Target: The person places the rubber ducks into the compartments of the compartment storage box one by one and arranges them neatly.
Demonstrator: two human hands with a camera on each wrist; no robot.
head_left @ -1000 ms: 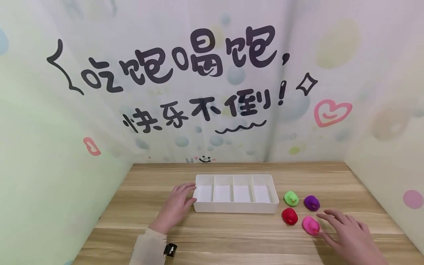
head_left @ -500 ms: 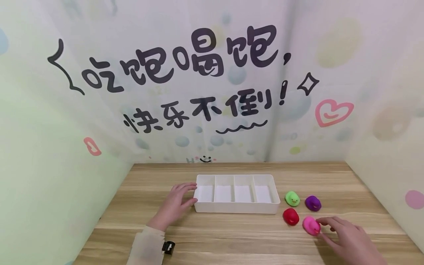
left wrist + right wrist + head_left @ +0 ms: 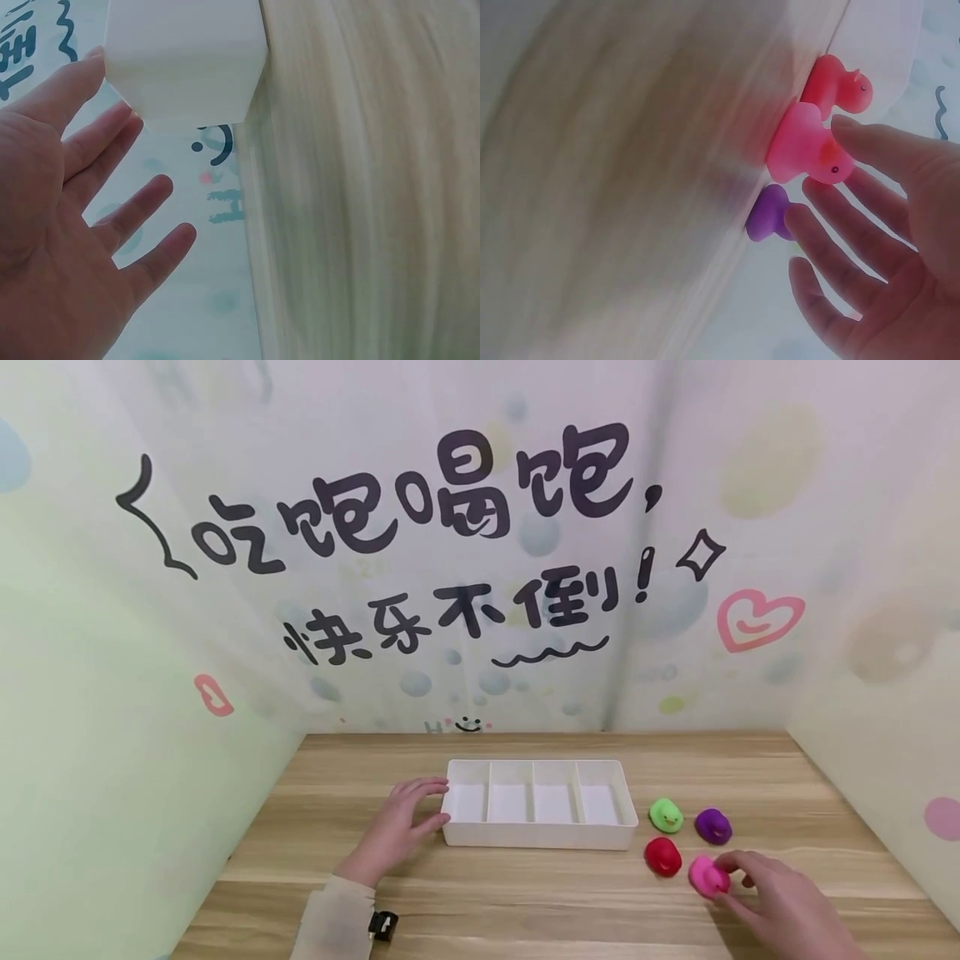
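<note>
A white tray (image 3: 540, 837) with several compartments lies on the wooden table. At its left end my left hand (image 3: 397, 827) rests with fingers fairly straight, thumb and fingertips at the wall; the left wrist view shows this hand (image 3: 67, 195) spread beside the tray end (image 3: 187, 67). On the right, my right hand (image 3: 787, 897) has thumb and index finger around the head of a pink toy duck (image 3: 707, 877), which sits on the table. In the right wrist view they pinch the pink duck (image 3: 799, 146), while the other fingers of the hand (image 3: 900, 247) extend loosely.
Close by the pink duck are a red duck (image 3: 663, 857), a green duck (image 3: 665, 816) and a purple duck (image 3: 713, 827), between the tray and my right hand. A printed curtain (image 3: 420, 693) stands behind the table (image 3: 525, 902), with pale walls at both sides.
My right hand has moved left, and its thumb and index finger have closed in on the pink duck's head. My left hand stays at the tray's end. The head view has shifted slightly.
</note>
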